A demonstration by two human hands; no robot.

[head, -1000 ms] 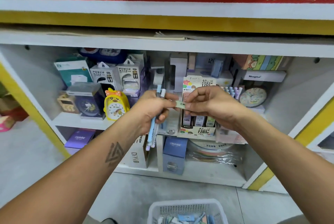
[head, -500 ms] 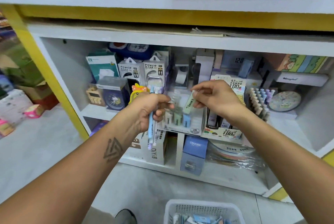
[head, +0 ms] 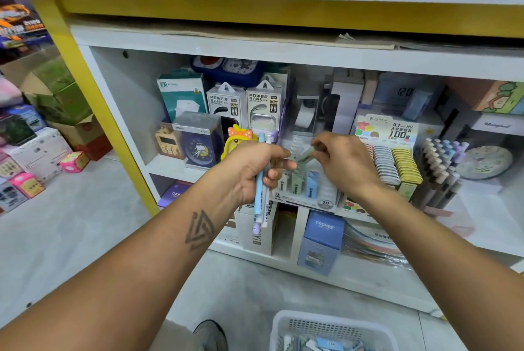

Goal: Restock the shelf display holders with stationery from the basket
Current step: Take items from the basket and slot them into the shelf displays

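My left hand [head: 255, 169] grips a small bunch of pens [head: 259, 206], pale blue and white, that hang down below the fist. My right hand [head: 340, 163] pinches a small pale green lead case [head: 304, 155] just above a clear display holder [head: 326, 197] on the middle shelf. That holder has green and blue cases standing in its slots and a "2B" label on its front. A white plastic basket [head: 283, 328] with more stationery sits on the floor at the bottom edge.
To the right of the holder stand a lead refill display [head: 394, 163] and a rack of pastel pens [head: 442, 169]. Clocks [head: 198, 149] and power bank boxes [head: 226, 104] fill the shelf's left. Cartons [head: 34, 152] are stacked on the floor far left. My shoe [head: 211, 335] is beside the basket.
The view has swung left and closer to the shelf. My right hand has carried the green case down and left, closer over the clear holder. My left hand keeps its grip on the pens.
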